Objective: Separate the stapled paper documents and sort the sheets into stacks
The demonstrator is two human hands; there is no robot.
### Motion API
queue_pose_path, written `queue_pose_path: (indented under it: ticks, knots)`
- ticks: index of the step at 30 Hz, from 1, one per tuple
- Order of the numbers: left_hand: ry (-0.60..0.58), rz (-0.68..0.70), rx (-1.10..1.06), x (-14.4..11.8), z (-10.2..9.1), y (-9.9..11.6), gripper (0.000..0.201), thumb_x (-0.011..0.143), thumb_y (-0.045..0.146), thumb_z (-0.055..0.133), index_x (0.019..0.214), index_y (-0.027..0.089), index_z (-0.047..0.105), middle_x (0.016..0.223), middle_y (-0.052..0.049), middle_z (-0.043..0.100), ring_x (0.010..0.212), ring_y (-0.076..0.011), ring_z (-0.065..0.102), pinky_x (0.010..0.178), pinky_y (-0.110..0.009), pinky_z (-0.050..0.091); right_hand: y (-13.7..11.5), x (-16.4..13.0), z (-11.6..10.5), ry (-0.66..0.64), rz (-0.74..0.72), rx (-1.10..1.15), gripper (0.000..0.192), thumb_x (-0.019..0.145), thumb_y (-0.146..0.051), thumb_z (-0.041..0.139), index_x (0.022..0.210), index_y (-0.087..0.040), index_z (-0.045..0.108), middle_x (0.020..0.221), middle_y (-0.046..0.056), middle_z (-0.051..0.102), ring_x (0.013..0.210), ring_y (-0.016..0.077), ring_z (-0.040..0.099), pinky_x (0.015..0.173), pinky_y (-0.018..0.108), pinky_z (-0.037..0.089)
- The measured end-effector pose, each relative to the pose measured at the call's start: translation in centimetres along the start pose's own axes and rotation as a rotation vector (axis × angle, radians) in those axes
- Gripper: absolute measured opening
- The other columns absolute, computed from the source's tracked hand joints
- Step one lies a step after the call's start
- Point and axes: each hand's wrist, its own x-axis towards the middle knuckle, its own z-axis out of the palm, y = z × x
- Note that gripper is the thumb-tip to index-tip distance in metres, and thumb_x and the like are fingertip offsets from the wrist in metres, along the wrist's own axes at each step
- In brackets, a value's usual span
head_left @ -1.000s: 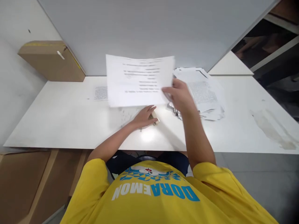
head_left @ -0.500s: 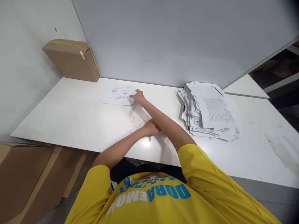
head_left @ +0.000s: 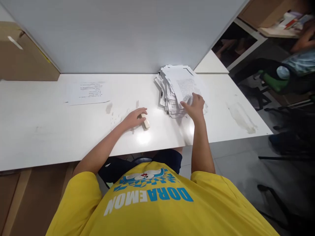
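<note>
My left hand [head_left: 135, 118] rests on the white table, its fingers curled round a small cream oblong object [head_left: 146, 124]. One end of that object sticks out past the thumb; its kind does not show clearly. My right hand [head_left: 195, 106] is at the near edge of a thick, uneven paper stack [head_left: 173, 98], thumb and fingers apart over the top printed sheet [head_left: 185, 87]. Whether the fingertips press on that sheet I cannot tell. Further left, a single printed sheet [head_left: 86, 93] lies flat near the back panel.
A cardboard box [head_left: 29, 57] stands at the back left against the grey panel [head_left: 110, 36]. Smudges mark the tabletop [head_left: 49, 137]. Beyond the table's right end are dark chairs [head_left: 278, 200] and another person's arm [head_left: 305, 41].
My right hand has left the single sheet and moved right to the paper stack. My arms are no longer crossed, and the cream object now shows in my left hand. The view has turned right.
</note>
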Motion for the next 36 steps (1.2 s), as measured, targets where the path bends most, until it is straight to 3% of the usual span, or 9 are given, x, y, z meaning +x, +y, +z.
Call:
queue_pose_path:
  ticks: [4, 10, 16, 22, 26, 30, 36]
  knots:
    - [0.050, 0.035, 0.003, -0.1, 0.0, -0.1, 0.034, 0.089, 0.036, 0.055, 0.119, 0.024, 0.064, 0.154, -0.006, 0.047, 0.150, -0.0272, 0.032, 0.119, -0.048, 0.034, 1.9, -1.2, 1.1, -0.054, -0.094, -0.085, 0.092, 0.071, -0.071, 0.064, 0.143, -0.020, 0.039, 0.147, 0.021, 0.035, 0.136, 0.0422, 0.035, 0.111, 0.064, 0.028]
    - [0.135, 0.078, 0.116, -0.3, 0.0, -0.5, 0.038, 0.091, 0.042, 0.053, 0.123, 0.024, 0.063, 0.151, -0.006, 0.051, 0.149, -0.0261, 0.033, 0.122, -0.051, 0.029, 1.0, -2.5, 1.5, -0.066, -0.164, -0.132, 0.086, 0.075, -0.057, 0.065, 0.147, -0.022, 0.034, 0.155, 0.019, 0.026, 0.143, 0.0405, 0.026, 0.114, 0.060, 0.024]
    - [0.172, 0.070, 0.167, -0.4, 0.1, -0.1, 0.041, 0.093, 0.045, 0.050, 0.125, 0.024, 0.064, 0.145, -0.006, 0.058, 0.148, -0.0261, 0.036, 0.121, -0.050, 0.031, 1.4, -2.8, 1.3, -0.057, -0.192, -0.040, 0.067, 0.081, -0.040, 0.055, 0.145, -0.027, 0.040, 0.155, 0.013, 0.029, 0.144, 0.0345, 0.028, 0.116, 0.056, 0.024]
    - [0.192, 0.044, 0.221, -0.5, 0.0, 0.2, 0.044, 0.093, 0.048, 0.047, 0.126, 0.025, 0.064, 0.143, -0.005, 0.059, 0.146, -0.0260, 0.040, 0.121, -0.049, 0.032, 0.4, -1.9, 1.1, -0.081, -0.258, -0.114, 0.074, 0.077, -0.035, 0.056, 0.148, -0.024, 0.036, 0.162, 0.014, 0.019, 0.148, 0.0370, 0.020, 0.117, 0.061, 0.017]
    - [0.209, 0.056, 0.269, -0.5, 0.2, 0.3, 0.045, 0.093, 0.047, 0.045, 0.126, 0.023, 0.065, 0.142, -0.006, 0.060, 0.142, -0.0254, 0.044, 0.123, -0.051, 0.029, -0.8, -1.0, 0.6, -0.123, -0.303, -0.125, 0.056, 0.086, -0.033, 0.049, 0.141, -0.022, 0.048, 0.156, 0.014, 0.036, 0.142, 0.0336, 0.032, 0.115, 0.056, 0.024]
    - [0.232, 0.073, 0.273, -0.5, 0.2, 0.0, 0.044, 0.094, 0.047, 0.045, 0.124, 0.022, 0.065, 0.142, -0.008, 0.061, 0.140, -0.0249, 0.047, 0.122, -0.052, 0.028, -1.3, -0.9, -0.4, -0.022, -0.297, -0.069, 0.046, 0.090, -0.017, 0.035, 0.125, -0.023, 0.064, 0.132, 0.011, 0.063, 0.125, 0.0275, 0.051, 0.108, 0.049, 0.035]
    - [0.300, 0.150, 0.283, -0.5, 0.0, -0.1, 0.041, 0.092, 0.048, 0.048, 0.117, 0.022, 0.068, 0.135, -0.009, 0.065, 0.138, -0.0266, 0.049, 0.121, -0.054, 0.031, -0.9, -3.5, -2.1, 0.171, -0.260, 0.116, 0.049, 0.088, -0.019, 0.033, 0.122, -0.026, 0.068, 0.118, 0.010, 0.069, 0.115, 0.0285, 0.057, 0.102, 0.051, 0.043]
